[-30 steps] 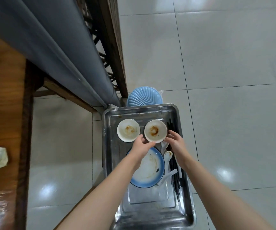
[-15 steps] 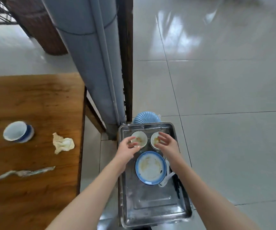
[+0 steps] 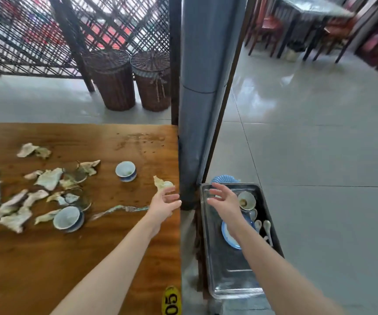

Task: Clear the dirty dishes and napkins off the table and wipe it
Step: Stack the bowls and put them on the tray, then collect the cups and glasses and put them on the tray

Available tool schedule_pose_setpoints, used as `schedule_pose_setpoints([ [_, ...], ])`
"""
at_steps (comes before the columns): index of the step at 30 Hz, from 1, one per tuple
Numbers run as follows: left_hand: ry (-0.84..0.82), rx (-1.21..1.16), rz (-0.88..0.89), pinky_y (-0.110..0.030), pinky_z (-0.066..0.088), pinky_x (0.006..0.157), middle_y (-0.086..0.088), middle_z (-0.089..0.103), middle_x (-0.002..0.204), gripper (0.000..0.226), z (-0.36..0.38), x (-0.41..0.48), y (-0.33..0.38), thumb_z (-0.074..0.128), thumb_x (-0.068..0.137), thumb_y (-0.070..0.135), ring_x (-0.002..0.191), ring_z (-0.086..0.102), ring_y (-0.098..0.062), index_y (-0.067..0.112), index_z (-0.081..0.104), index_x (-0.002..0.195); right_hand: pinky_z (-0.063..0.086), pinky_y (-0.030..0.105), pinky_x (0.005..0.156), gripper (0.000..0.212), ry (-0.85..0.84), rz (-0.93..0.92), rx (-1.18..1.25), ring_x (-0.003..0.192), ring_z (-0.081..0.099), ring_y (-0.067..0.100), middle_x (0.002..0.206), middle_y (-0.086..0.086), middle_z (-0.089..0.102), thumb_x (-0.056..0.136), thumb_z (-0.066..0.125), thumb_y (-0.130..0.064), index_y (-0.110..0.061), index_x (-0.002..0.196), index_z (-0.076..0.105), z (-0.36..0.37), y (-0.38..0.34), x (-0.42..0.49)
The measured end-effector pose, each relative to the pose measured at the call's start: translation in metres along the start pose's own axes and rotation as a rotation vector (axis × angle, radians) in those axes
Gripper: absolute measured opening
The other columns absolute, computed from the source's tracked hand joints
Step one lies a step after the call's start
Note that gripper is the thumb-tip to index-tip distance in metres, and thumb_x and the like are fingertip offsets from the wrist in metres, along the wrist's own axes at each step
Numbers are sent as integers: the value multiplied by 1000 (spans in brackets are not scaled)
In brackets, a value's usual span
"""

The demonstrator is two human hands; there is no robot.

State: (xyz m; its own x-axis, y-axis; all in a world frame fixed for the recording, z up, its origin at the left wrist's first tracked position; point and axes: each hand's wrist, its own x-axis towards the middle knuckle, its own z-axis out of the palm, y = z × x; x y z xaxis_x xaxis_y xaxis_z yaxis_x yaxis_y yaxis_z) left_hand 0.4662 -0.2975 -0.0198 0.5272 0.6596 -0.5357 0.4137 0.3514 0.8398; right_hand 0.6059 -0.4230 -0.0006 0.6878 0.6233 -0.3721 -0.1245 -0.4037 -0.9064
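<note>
1. The left hand (image 3: pixel 164 204) is hovering at centre frame over the right edge of the desk (image 3: pixel 74 258), its fingers (image 3: pixel 172 196) apart and curled, holding nothing.
2. The right hand (image 3: pixel 223 198) is hanging over the far end of the tray (image 3: pixel 226 276), right of centre, fingers spread and empty.
3. A crumpled napkin (image 3: pixel 162 184) is lying on the desk just beyond the left hand; whether they touch, I cannot tell.
4. A cup (image 3: pixel 126 171) is standing upright left of that napkin, and a second cup (image 3: pixel 68 218) is sitting nearer, toward lower left.
5. Torn napkins (image 3: pixel 13 201) are lying scattered across the left of the desk, blurred.
6. In the tray, a soiled bowl (image 3: pixel 247 200) is sitting beside the right hand, with white spoons (image 3: pixel 263 226) just below it and a blue plate (image 3: pixel 227 237) partly hidden under the forearm.
7. A yellow tag (image 3: pixel 172 301) is showing at the desk's near edge.
</note>
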Motion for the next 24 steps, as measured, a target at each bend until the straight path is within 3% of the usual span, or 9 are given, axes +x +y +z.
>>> schedule_pose_setpoints([
  [4, 30, -13, 10, -34, 47, 89, 2, 63, 118, 46, -55, -36, 1, 69, 88, 14, 111, 58, -17, 28, 52, 128, 46, 15, 72, 49, 8, -28, 11, 100, 59, 11, 115, 0, 62, 84, 66, -1, -21, 128, 56, 41, -16, -37],
  [8, 55, -11, 9, -41, 44, 100, -1, 59, 125, 48, -112, -76, 6, 70, 87, 15, 117, 54, -20, 26, 52, 130, 45, 11, 60, 49, -29, -31, 41, 90, 58, 2, 109, -3, 62, 85, 63, -1, -22, 129, 54, 80, -35, -69],
  [16, 160, -44, 19, -37, 45, 95, -5, 57, 130, 48, -202, -133, -5, 66, 90, 14, 117, 55, -24, 21, 50, 135, 44, 13, 66, 43, -166, -114, -38, 94, 57, 5, 112, -3, 62, 89, 64, -8, -26, 126, 54, 162, -70, -94],
  [21, 252, -106, -3, -35, 43, 91, -4, 58, 128, 45, -233, -156, -22, 66, 90, 13, 111, 56, -20, 22, 52, 132, 42, 7, 49, 39, -256, -131, -86, 86, 56, -1, 102, -11, 61, 88, 65, -9, -31, 118, 53, 193, -81, -90],
  [24, 283, -85, -12, -33, 49, 89, -2, 58, 128, 47, -245, -167, -33, 67, 89, 13, 115, 55, -19, 25, 53, 132, 42, 5, 47, 39, -312, -123, -93, 85, 58, 2, 97, -12, 61, 85, 66, -7, -31, 114, 54, 204, -78, -86],
])
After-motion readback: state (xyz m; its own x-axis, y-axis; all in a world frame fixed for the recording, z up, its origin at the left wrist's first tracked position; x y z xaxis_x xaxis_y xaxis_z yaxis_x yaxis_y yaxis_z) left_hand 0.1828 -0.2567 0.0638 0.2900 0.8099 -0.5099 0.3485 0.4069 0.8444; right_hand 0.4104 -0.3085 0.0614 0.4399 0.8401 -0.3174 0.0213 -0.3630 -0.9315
